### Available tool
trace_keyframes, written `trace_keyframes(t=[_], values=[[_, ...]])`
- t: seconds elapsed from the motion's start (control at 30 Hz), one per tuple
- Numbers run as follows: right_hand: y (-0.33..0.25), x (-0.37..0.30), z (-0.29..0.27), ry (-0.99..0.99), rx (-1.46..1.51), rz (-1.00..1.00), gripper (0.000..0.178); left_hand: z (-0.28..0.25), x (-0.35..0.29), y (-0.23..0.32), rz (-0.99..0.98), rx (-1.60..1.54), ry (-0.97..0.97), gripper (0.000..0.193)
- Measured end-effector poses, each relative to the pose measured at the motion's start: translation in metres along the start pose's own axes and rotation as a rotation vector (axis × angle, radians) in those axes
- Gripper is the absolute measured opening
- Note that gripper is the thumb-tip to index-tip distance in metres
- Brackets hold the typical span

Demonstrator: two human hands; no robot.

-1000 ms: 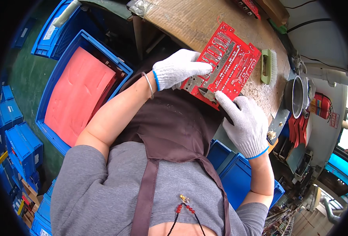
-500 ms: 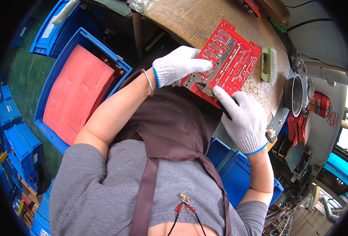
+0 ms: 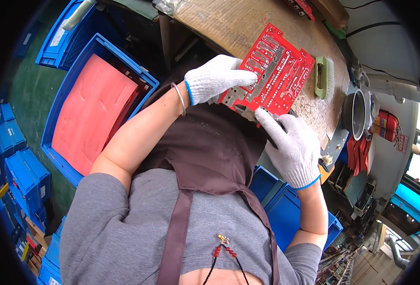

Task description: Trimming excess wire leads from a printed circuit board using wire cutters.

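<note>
A red circuit board, solder side up, is tilted over the near edge of the worktable. My left hand, in a white knit glove, grips its left edge with the thumb on top. My right hand, gloved alike, is closed round a hand tool with a dark handle, mostly hidden by the fingers. The tool's short grey metal blade lies at the board's near edge, by the wide silver strip. My index finger stretches along the tool toward the blade. The exact kind of tool is unclear.
A green brush with pale bristles lies right of the board on the worn worktable. Another red board sits at the far edge. At left, a blue crate holds a pink foam sheet. More blue crates stand at lower right.
My right hand and the tool have shifted slightly left and toward me, the blade now at the board's near edge. My left hand and the board have barely moved.
</note>
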State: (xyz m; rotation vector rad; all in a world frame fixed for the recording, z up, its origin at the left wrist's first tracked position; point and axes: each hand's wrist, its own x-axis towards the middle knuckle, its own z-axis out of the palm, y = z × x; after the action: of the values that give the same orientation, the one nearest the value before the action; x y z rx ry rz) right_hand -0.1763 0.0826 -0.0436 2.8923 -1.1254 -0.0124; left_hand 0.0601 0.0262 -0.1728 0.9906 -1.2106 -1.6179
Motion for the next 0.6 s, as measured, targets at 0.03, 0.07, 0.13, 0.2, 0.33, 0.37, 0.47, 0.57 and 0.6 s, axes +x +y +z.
trace_keyframes(t=[0.03,0.07,0.13,0.2,0.33,0.37,0.47,0.57,0.6], values=[[0.000,0.000,0.001,0.000,0.001,-0.001,0.065,-0.002,0.001,-0.001,-0.062,0.011,0.000,0.047],[-0.001,0.000,0.001,-0.014,0.001,0.005,0.065,-0.002,0.002,-0.001,-0.124,0.022,-0.005,0.048],[-0.006,0.000,0.006,-0.023,0.012,0.012,0.066,-0.002,0.002,-0.003,-0.073,0.014,-0.021,0.048],[-0.009,0.002,0.003,-0.021,-0.021,-0.004,0.066,-0.002,0.002,-0.002,-0.021,0.007,-0.030,0.048],[-0.004,0.001,-0.003,-0.028,0.000,-0.007,0.066,-0.005,0.001,-0.004,-0.042,0.031,-0.005,0.048],[-0.004,0.000,-0.003,0.011,0.007,0.005,0.066,-0.005,0.002,-0.004,-0.051,0.034,-0.030,0.048],[-0.011,0.003,-0.002,-0.034,0.026,0.024,0.065,-0.002,0.002,-0.001,-0.070,-0.025,-0.024,0.050],[-0.019,0.003,-0.005,-0.132,0.009,-0.005,0.067,0.000,0.003,-0.002,-0.040,0.010,-0.007,0.049],[-0.017,0.001,-0.007,-0.108,0.036,0.009,0.067,0.000,0.003,-0.003,-0.039,0.008,-0.007,0.049]])
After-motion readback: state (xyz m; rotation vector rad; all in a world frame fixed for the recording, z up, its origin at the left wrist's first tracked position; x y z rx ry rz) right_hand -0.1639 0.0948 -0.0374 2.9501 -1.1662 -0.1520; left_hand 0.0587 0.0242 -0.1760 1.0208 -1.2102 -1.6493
